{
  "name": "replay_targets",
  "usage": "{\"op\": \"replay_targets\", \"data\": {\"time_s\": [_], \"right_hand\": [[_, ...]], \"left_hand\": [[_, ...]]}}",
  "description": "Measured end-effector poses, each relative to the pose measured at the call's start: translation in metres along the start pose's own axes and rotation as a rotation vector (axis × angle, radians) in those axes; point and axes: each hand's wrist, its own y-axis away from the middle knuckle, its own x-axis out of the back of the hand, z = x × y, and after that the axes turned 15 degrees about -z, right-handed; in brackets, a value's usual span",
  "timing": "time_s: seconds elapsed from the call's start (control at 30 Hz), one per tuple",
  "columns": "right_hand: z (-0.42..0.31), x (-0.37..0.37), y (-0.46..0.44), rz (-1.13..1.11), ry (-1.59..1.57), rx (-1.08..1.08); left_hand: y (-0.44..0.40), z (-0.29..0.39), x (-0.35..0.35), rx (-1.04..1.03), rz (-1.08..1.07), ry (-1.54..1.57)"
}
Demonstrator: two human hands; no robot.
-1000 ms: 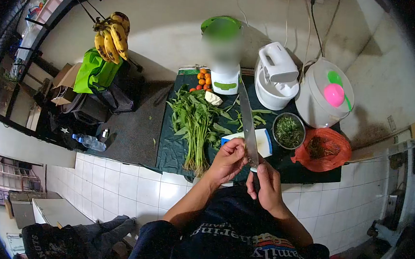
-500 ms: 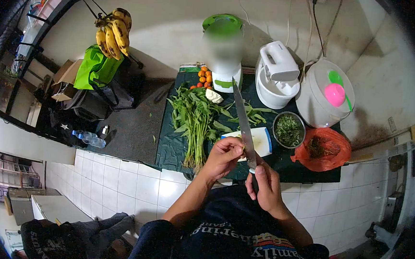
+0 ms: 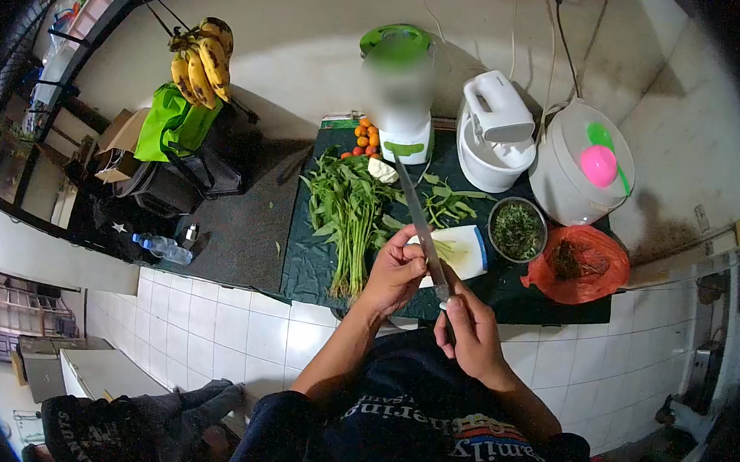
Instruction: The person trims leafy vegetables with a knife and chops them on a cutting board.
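Long steel knife (image 3: 416,207) now angled further left.
Right hand (image 3: 473,331) grips its black handle (image 3: 447,324); left hand (image 3: 393,275) curled at blade (image 3: 429,251), can't tell if holding anything.

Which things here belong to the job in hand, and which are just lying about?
Likely in the job:
- knife, in the right hand
- white board
- leafy stalks
- bowl of leaves

Probably just lying about:
- hanging bananas
- green bag
- plastic bottles
- stand mixer

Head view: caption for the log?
Right hand holds a long knife, left hand by its blade, near leafy greens.
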Motion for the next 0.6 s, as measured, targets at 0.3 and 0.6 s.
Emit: {"op": "replay_targets", "data": {"time_s": [0.3,0.6], "right_hand": [[0.003,-0.001,-0.004,0.006,-0.074,0.008],[0.006,0.018,-0.01,-0.117,-0.212,0.017]], "left_hand": [[-0.002,-0.007,0.007,-0.023,0.019,0.003],[-0.003,-0.004,0.011,0.047,0.027,-0.015]]}}
